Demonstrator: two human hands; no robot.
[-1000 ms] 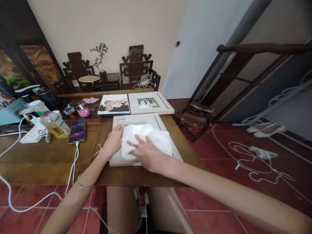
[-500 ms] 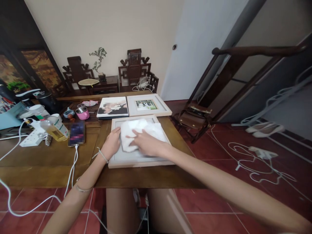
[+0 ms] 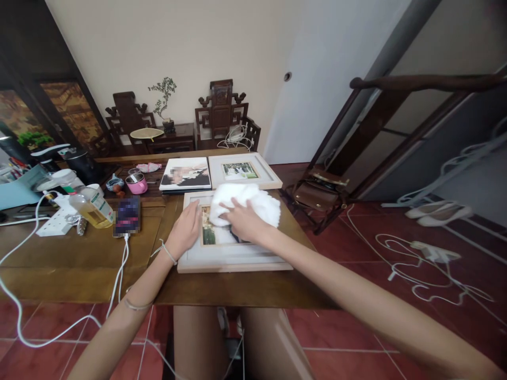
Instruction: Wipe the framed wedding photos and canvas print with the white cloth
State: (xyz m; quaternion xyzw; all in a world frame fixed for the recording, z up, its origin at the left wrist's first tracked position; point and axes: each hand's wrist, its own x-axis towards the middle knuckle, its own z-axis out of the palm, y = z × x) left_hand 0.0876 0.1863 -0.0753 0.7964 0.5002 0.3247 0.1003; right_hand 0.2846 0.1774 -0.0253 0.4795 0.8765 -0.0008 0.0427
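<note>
A pale picture frame (image 3: pixel 237 264) lies flat on the wooden table, a photo (image 3: pixel 208 228) partly showing inside its wide white border. My left hand (image 3: pixel 185 229) grips the frame at its left edge, fingers together over the border. On the upper right part of the frame is a bunched, fluffy white cloth (image 3: pixel 264 205). My right hand (image 3: pixel 244 220) presses down on the cloth and holds it, with fingers somewhat spread. Cloth and hand hide much of the photo.
Behind lie another framed photo (image 3: pixel 244 177) and a photo panel (image 3: pixel 184 174). To the left are a phone (image 3: pixel 127 216) on a white cable, an oil-coloured bottle (image 3: pixel 93 208), a power strip (image 3: pixel 55 221) and a pink cup (image 3: pixel 137 183). A chair (image 3: pixel 328 158) stands right.
The cloth and my right hand have moved right and slightly away from me, uncovering the photo's left part. My left hand stays at the frame's left edge, its fingers now straighter.
</note>
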